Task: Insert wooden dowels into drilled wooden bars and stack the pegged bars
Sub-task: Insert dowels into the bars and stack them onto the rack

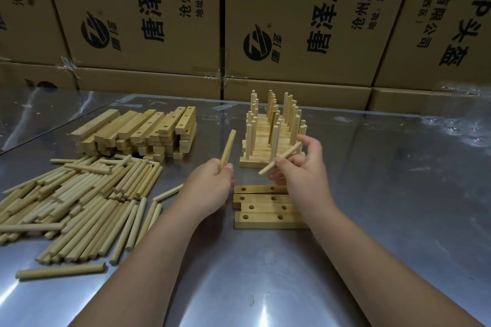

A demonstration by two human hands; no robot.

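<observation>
Nearest the near edge of the steel worktop point(265, 287), toward its left side, a lone dowel point(61, 271) lay apart from the rest. Beyond it a heap of loose dowels point(79, 199) sprawled along the left side.

At the middle of the worktop four drilled bars point(260, 220) lay flat, side by side and touching. Every hole that showed was empty, and the right wrist hid their right ends. Just above them both hands were loaded. The left hand point(210, 188) had its fingers curled round the lower end of an upright dowel point(228, 150). The right hand point(305, 175) pinched a slanted dowel point(281, 158) between thumb and fingertips, with the other fingers loosely spread. Neither dowel touched a bar.

Farther back, right of centre, the pegged stack point(271, 138) stood with its many dowels pointing up. To its left sat a pile of unpegged bars point(138, 133), their holes bare. Printed cardboard cartons point(292, 21) walled the far edge.

The job seemed to be partway through. A good batch was pegged and stacked, but the four bars in front had no dowels yet. The unpegged pile and the dowel heap suggested that much was left.
</observation>
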